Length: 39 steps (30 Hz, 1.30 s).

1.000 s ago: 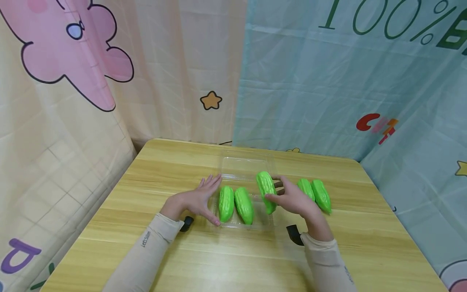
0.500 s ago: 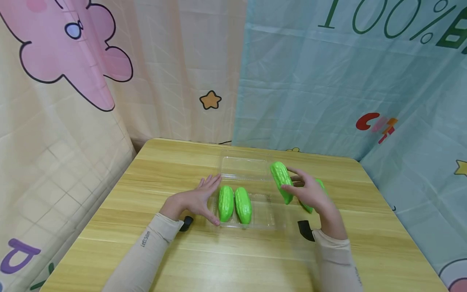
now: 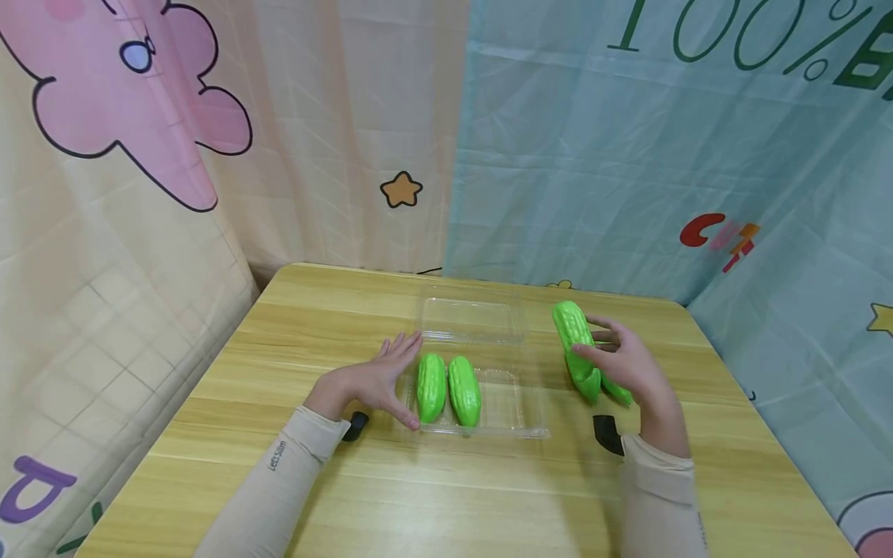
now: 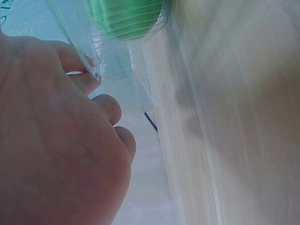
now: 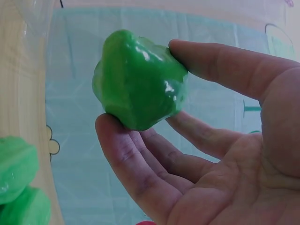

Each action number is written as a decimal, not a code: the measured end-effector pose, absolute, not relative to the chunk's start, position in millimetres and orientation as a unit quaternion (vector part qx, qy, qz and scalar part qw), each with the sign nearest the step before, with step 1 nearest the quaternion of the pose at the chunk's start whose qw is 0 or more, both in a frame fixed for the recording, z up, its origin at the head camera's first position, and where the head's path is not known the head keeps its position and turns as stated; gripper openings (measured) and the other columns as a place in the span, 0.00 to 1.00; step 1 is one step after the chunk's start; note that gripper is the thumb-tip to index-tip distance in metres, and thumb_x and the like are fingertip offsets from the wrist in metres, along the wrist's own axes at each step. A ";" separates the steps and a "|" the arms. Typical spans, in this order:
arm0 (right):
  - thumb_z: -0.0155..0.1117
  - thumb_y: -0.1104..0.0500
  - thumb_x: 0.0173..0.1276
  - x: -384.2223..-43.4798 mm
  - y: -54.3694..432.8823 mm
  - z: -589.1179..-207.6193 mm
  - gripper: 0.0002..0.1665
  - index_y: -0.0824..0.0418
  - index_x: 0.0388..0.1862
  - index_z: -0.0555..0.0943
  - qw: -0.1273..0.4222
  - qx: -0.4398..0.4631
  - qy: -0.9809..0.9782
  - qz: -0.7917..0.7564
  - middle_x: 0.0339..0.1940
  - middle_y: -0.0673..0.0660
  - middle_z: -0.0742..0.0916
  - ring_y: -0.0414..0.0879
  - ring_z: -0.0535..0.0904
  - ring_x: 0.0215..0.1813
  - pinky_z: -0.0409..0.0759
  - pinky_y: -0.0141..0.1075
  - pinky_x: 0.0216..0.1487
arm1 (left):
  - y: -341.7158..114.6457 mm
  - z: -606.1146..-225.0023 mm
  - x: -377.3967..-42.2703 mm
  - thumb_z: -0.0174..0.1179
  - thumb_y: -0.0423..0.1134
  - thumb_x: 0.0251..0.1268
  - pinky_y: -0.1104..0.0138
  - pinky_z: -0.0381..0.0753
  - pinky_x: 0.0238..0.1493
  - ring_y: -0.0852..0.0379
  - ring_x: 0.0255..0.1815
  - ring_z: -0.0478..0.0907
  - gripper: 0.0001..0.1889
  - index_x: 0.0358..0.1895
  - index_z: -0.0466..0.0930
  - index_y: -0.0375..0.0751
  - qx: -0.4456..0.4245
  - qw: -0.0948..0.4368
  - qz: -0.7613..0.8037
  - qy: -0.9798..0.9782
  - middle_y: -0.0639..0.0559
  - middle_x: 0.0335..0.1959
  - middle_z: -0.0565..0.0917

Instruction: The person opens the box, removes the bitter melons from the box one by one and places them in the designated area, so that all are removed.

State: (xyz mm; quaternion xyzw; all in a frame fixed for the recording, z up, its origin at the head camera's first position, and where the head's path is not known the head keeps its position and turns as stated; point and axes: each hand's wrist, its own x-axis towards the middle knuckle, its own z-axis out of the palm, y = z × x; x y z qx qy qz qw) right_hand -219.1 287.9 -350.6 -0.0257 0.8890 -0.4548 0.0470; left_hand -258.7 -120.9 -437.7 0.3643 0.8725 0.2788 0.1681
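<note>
Fingers spread, my left hand (image 3: 377, 384) rests against the left side of a clear plastic box (image 3: 516, 403), its fingertips touching the rim in the left wrist view. Two green bitter melons (image 3: 431, 387) (image 3: 464, 391) lie side by side in the box's left part. My right hand (image 3: 628, 364) holds another bitter melon (image 3: 572, 325) between thumb and fingertips, raised above the table to the right of the box. The right wrist view shows this melon (image 5: 140, 79) end-on. Two more bitter melons (image 3: 584, 384) (image 3: 616, 391) lie below, partly hidden by the held one and the hand.
The box's clear lid (image 3: 467, 318) lies opened back behind it. All this is on a wooden table (image 3: 446, 496). Printed curtains (image 3: 593, 155) hang behind the table and along its sides.
My right hand has moved right with the bitter melon, from above the box's right part to above the loose melons. My left hand has stayed at the box's side.
</note>
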 end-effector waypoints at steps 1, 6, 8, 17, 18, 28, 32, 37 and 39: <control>0.66 0.47 0.73 -219.0 290.7 -351.2 0.46 0.63 0.80 0.57 0.045 -0.021 0.888 -0.457 0.72 0.75 0.68 0.70 0.66 0.70 0.73 0.60 0.63 | -121.0 -438.1 -259.2 0.79 0.60 0.43 0.45 0.21 0.74 0.37 0.79 0.20 0.77 0.79 0.25 0.33 0.365 0.168 0.276 0.873 0.37 0.81 0.28; 0.66 0.46 0.73 -219.7 302.9 -354.3 0.46 0.66 0.79 0.58 0.035 0.001 0.882 -0.471 0.73 0.74 0.68 0.69 0.65 0.72 0.70 0.59 0.66 | -121.5 -438.1 -259.3 0.79 0.63 0.42 0.47 0.21 0.74 0.39 0.79 0.20 0.77 0.79 0.25 0.34 0.360 0.170 0.269 0.877 0.39 0.81 0.27; 0.65 0.46 0.73 -220.5 307.7 -355.7 0.46 0.66 0.79 0.57 0.033 0.012 0.881 -0.473 0.73 0.74 0.68 0.68 0.64 0.72 0.71 0.58 0.66 | -121.8 -438.0 -258.9 0.79 0.63 0.42 0.47 0.21 0.74 0.39 0.79 0.19 0.78 0.80 0.24 0.34 0.358 0.171 0.270 0.877 0.40 0.81 0.27; 0.59 0.47 0.77 -224.6 328.6 -363.4 0.45 0.66 0.81 0.53 0.026 0.060 0.876 -0.478 0.75 0.76 0.64 0.70 0.60 0.74 0.68 0.60 0.67 | -123.4 -438.8 -257.7 0.79 0.62 0.43 0.47 0.20 0.74 0.40 0.79 0.18 0.77 0.80 0.22 0.39 0.352 0.179 0.277 0.876 0.41 0.81 0.26; 0.58 0.48 0.77 -224.6 330.4 -364.2 0.44 0.66 0.82 0.53 0.023 0.065 0.875 -0.479 0.75 0.76 0.63 0.71 0.60 0.74 0.68 0.61 0.67 | -123.3 -438.7 -257.8 0.79 0.62 0.43 0.47 0.20 0.74 0.40 0.79 0.18 0.77 0.80 0.22 0.39 0.352 0.179 0.277 0.876 0.41 0.81 0.26; 0.50 0.52 0.80 -230.8 347.5 -377.9 0.41 0.68 0.81 0.49 0.007 0.138 0.873 -0.468 0.76 0.78 0.59 0.73 0.59 0.73 0.68 0.60 0.67 | -122.0 -437.3 -259.3 0.78 0.65 0.42 0.47 0.20 0.74 0.40 0.79 0.19 0.78 0.80 0.22 0.40 0.354 0.180 0.282 0.874 0.41 0.81 0.26; 0.46 0.52 0.81 -234.5 356.4 -386.4 0.40 0.71 0.81 0.47 0.005 0.164 0.885 -0.435 0.75 0.80 0.58 0.75 0.57 0.73 0.64 0.63 0.68 | -121.9 -436.5 -258.9 0.78 0.65 0.42 0.46 0.21 0.74 0.39 0.79 0.19 0.78 0.80 0.23 0.39 0.355 0.175 0.280 0.875 0.40 0.81 0.27; 0.43 0.55 0.80 -237.9 367.8 -398.4 0.39 0.74 0.79 0.46 0.011 0.184 0.892 -0.413 0.74 0.81 0.59 0.75 0.56 0.73 0.61 0.63 0.70 | -121.7 -436.2 -258.9 0.78 0.65 0.42 0.46 0.21 0.74 0.38 0.79 0.19 0.78 0.80 0.23 0.39 0.356 0.176 0.282 0.873 0.40 0.81 0.27; 0.43 0.55 0.80 -239.2 372.0 -403.1 0.38 0.75 0.79 0.48 0.016 0.184 0.896 -0.404 0.73 0.82 0.59 0.75 0.56 0.73 0.60 0.63 0.70 | -121.7 -436.9 -259.3 0.78 0.65 0.42 0.46 0.21 0.74 0.39 0.79 0.19 0.78 0.80 0.22 0.39 0.357 0.175 0.281 0.874 0.40 0.81 0.27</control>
